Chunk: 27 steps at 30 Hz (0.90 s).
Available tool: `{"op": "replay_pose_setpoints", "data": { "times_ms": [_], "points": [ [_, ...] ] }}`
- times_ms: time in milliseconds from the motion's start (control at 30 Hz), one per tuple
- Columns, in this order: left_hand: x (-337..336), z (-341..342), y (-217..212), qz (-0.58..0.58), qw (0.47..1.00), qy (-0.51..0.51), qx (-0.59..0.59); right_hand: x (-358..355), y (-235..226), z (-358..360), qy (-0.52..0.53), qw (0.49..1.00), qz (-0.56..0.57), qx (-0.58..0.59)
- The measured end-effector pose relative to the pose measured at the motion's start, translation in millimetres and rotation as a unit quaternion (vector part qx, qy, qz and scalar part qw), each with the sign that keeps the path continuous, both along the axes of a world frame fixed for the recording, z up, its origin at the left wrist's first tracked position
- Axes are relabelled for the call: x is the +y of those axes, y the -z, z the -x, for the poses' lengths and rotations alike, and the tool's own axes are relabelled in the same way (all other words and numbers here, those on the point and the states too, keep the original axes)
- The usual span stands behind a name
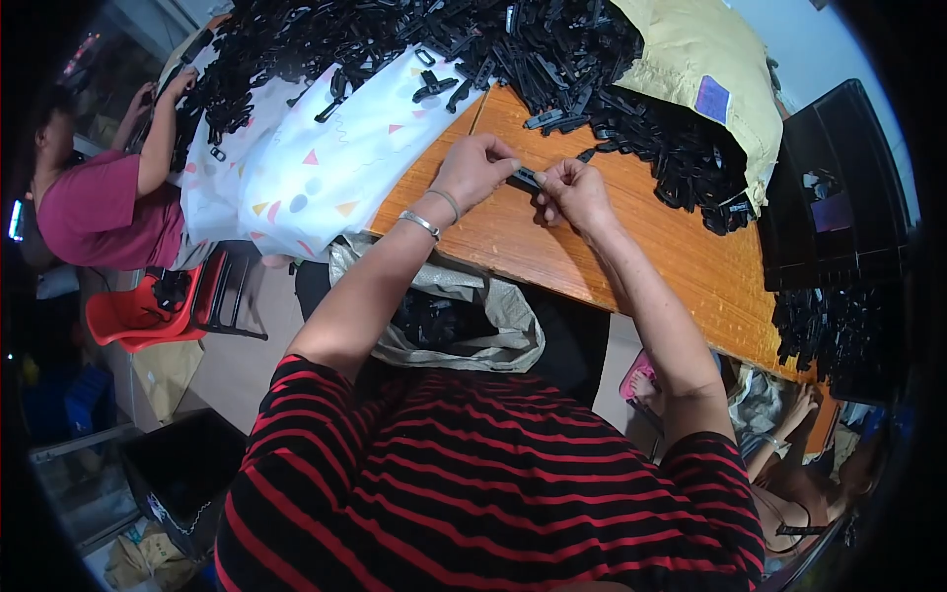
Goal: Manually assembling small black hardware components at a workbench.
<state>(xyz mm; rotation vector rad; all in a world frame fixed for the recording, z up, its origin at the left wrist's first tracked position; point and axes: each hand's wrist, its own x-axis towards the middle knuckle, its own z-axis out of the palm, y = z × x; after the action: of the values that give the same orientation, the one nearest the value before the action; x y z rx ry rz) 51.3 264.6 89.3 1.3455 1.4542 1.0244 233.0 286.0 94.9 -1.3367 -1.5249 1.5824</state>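
Above the wooden table (513, 247), both my hands grip a slim black plastic piece (526, 179), one end each. My left hand (475, 170) pinches the left end between thumb and fingers. On the other end are the curled fingers of my right hand (577, 195). My fingers partly cover the piece, so I cannot make out its exact kind. Just beyond them lies a large heap of similar black plastic pieces (552, 64), with a few strays near my right fingertips.
A tan sack (681, 49) spills black pieces at the back right, beside a tall dark panel (838, 197). White patterned cloth (316, 187) covers the table's left. An open woven sack (518, 321) hangs below the front edge. People sit left, by a red chair (148, 311), and lower right.
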Motion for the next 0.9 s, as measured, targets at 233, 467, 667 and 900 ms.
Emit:
{"op": "replay_pose_setpoints", "data": {
  "times_ms": [233, 467, 667, 900],
  "points": [
    [10, -2, -3, 0.043, 0.991, -0.007, 0.129, 3, -2, 2, -0.001, 0.997, 0.022, -0.068],
    [2, -4, -5, -0.037, 0.963, -0.007, 0.268, 8, 6, 4, -0.017, 0.992, -0.043, -0.113],
    [-49, 38, -30, 0.127, 0.946, 0.21, 0.211, -63, -14, 3, -0.219, 0.971, -0.001, -0.095],
    [13, -2, -19, -0.128, 0.979, 0.025, 0.154, 1, -14, -37, -0.039, 0.853, -0.422, -0.303]
  ]
}}
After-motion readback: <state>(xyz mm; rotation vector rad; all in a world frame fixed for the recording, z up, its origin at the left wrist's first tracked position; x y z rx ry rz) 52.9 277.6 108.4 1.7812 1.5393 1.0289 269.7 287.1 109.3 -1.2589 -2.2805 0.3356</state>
